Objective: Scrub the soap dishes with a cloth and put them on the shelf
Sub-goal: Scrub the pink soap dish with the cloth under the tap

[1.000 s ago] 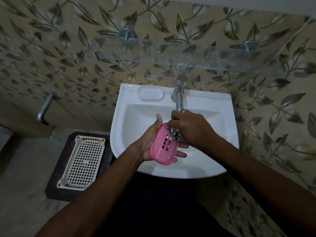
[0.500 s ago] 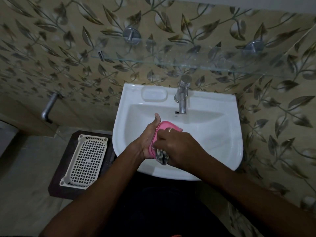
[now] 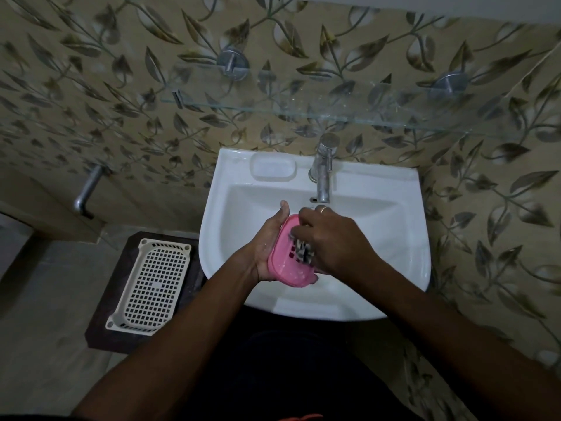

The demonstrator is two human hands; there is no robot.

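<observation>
A pink slotted soap dish (image 3: 287, 262) with soap smears is tilted over the white sink (image 3: 394, 238). My left hand (image 3: 267, 244) grips it from the left side and underneath. My right hand (image 3: 331, 241), a ring on one finger, presses a dark-and-light patterned cloth (image 3: 303, 252) into the inside of the dish. Most of the cloth is hidden under my fingers. A glass shelf (image 3: 334, 113) hangs on the wall above the sink on metal brackets, with nothing on it.
A steel tap (image 3: 323, 174) stands at the back of the sink, just beyond my hands. A moulded soap recess (image 3: 273, 167) lies left of it. On the floor at left a cream plastic mesh tray (image 3: 151, 284) rests on a dark stand. A metal pipe (image 3: 88, 189) juts from the wall.
My right hand has slid the cloth back up along the dish, from its near end toward the middle. The pink dish shows more of its lower inside now. My left hand keeps its grip.
</observation>
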